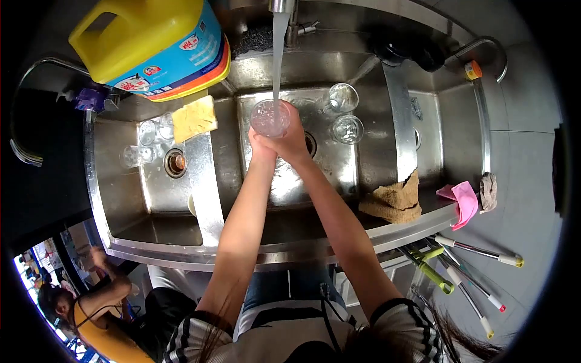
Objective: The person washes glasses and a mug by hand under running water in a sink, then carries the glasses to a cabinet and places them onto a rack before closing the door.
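Note:
Both hands hold a clear drinking glass (265, 121) in the middle basin (225, 136), under water (278, 57) running from the faucet (282, 6). Bubbling water shows at the glass's mouth. My right hand (293, 138) is wrapped round its right side. Below it, my left hand (260, 147) is closed at the lower left of the glass, partly covered by the right hand. Two more glasses, one (342, 97) behind the other (347, 129), stand to the right in the same basin.
Several glasses (138, 156) are in the left basin near its drain (175, 163). A yellow sponge cloth (194, 118) lies on the left divider, a brown cloth (393, 202) on the right one. A big yellow jug (151, 45) stands behind; a person (100, 314) is at lower left.

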`<state>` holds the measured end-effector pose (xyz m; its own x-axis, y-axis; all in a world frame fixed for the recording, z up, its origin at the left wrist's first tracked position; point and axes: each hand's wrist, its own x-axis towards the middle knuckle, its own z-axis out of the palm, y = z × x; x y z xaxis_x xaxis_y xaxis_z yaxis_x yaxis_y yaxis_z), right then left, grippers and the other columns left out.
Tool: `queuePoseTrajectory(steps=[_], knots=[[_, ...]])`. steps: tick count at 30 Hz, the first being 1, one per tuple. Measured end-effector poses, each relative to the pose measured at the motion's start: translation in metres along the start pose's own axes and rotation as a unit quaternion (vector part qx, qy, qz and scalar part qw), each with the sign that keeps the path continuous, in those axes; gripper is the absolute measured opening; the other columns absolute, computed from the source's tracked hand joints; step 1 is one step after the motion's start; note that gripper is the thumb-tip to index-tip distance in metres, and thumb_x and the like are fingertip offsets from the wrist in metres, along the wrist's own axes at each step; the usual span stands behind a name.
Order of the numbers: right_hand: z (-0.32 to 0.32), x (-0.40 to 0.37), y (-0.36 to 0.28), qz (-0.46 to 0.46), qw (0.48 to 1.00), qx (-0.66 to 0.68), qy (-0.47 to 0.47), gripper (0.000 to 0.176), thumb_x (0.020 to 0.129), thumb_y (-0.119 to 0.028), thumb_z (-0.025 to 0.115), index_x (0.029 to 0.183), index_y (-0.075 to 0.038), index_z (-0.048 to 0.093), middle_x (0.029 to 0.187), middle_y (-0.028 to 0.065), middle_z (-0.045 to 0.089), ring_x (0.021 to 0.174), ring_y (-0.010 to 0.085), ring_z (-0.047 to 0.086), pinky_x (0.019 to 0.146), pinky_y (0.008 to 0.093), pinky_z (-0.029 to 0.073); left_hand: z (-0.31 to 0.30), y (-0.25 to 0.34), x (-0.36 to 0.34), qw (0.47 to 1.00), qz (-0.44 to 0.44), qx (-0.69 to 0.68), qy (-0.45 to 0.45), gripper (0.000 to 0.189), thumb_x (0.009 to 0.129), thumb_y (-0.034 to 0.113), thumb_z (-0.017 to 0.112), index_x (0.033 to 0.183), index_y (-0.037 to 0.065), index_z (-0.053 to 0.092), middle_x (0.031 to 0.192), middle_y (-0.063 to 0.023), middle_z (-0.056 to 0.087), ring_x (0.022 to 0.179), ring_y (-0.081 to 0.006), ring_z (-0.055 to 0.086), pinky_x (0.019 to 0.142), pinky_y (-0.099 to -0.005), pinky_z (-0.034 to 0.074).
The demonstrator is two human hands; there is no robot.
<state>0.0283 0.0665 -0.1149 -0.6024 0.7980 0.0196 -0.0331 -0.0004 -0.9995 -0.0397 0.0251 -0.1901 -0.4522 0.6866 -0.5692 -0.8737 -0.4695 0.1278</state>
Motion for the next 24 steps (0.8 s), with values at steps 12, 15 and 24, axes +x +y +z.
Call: queuePoseTrajectory(steps=[12,15,24], knots=[[-0.040,0.014,0.002,0.045,0.945,-0.323,0.004,0.028,0.076,-0.012,0.060,0.097,0.005,0.056,0.081,0.0102,0.062,0.077,0.0186,0.061,0.065,0.0291,0.051,0.025,0.000,-0.004,0.991,-0.065,0.017,-0.112,0.039,0.085,0.027,0.034,0.104,0.000,0.053,0.100,-0.0174,0.057,0.091,-0.0316,0.056,0.079,-0.0426,0.047],[-0.043,0.015,-0.014,0.295,0.940,-0.158,-0.069,0.028,0.074,-0.018,0.060,0.092,0.003,0.059,0.085,0.0169,0.062,0.073,0.0245,0.063,0.064,0.0340,0.049,0.035,0.003,-0.009,0.986,-0.083,0.108,-0.092,0.035,0.084,0.025,0.041,0.102,-0.001,0.054,0.098,-0.0166,0.059,0.089,-0.0301,0.057,0.078,-0.0403,0.048],[-0.063,0.001,0.011,0.213,0.969,-0.117,0.043,0.027,0.072,0.005,0.042,0.095,0.011,0.055,0.083,0.0144,0.060,0.072,0.0227,0.062,0.049,0.0318,0.055,0.069,-0.033,-0.032,0.810,0.292,0.508,0.016,0.023,0.082,0.018,0.049,0.087,0.001,0.063,0.080,-0.0068,0.061,0.077,-0.0172,0.056,0.070,-0.0278,0.043]])
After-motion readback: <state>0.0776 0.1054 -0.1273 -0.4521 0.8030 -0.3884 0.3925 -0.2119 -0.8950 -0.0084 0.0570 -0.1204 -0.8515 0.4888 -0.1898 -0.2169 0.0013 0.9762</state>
